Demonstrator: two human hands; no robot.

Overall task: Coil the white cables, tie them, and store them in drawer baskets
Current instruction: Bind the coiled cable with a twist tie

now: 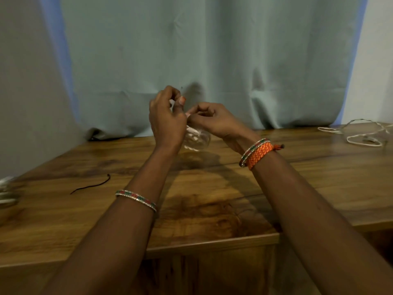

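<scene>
Both hands are up in the air over the wooden table [212, 188], close together, fingers curled in tight. The left hand [167, 120] is pinching something thin and white near its thumb, and the right hand [214, 120] is pinching the other bit right next to it. Looks like a tie, but it's too blurry to say for sure. Hanging just under the hands is a blurry white cable coil [196, 140], lifted off the table. There's another white cable [357, 134] lying loose on the far right of the table, well away from the hands. A black tie [91, 186] lies on the left side. Pale green curtain [202, 50] behind it all.
</scene>
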